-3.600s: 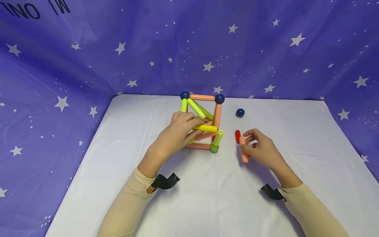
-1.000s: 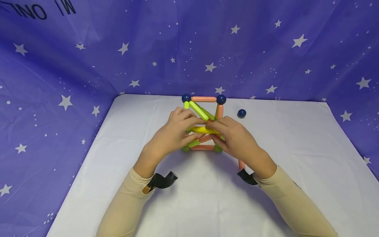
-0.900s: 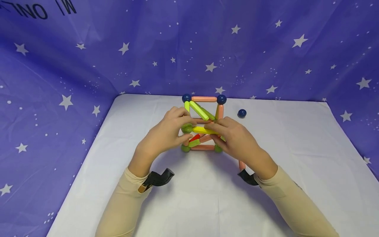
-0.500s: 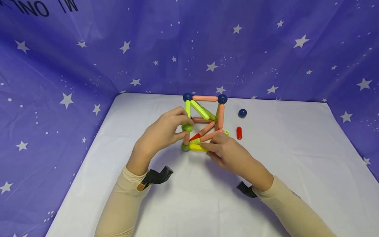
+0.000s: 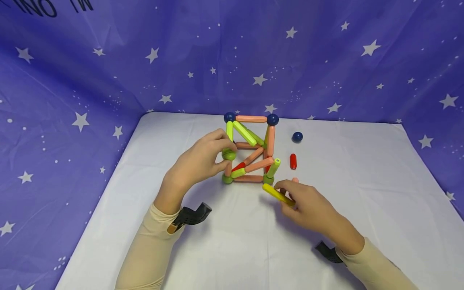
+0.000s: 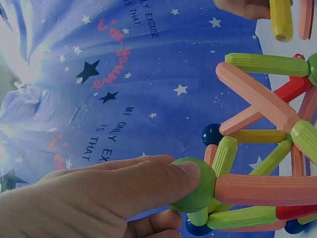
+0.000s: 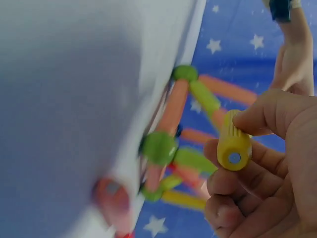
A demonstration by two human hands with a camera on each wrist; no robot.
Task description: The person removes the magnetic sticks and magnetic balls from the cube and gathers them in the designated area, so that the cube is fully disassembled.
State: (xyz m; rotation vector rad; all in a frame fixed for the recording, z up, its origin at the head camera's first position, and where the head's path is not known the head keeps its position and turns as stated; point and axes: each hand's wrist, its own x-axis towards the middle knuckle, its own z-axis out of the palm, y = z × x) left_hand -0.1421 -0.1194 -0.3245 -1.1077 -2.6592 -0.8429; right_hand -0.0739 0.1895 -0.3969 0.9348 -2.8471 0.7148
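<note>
Your left hand (image 5: 195,161) pinches a green ball (image 5: 229,154) atop an upright salmon rod (image 5: 228,169) at the near left corner of a rod-and-ball frame (image 5: 250,178). Apart from it, your right hand (image 5: 309,207) pinches a yellow rod (image 5: 276,193) near the frame's front right corner. Right of the frame, a loose salmon rod (image 5: 295,180), partly hidden, a red rod (image 5: 293,161) and a navy ball (image 5: 297,137) lie on the white table (image 5: 232,245).

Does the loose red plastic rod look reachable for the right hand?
Probably yes: only a salmon plastic rod lies between the right hand and the red rod, but that hand holds a yellow plastic rod.
</note>
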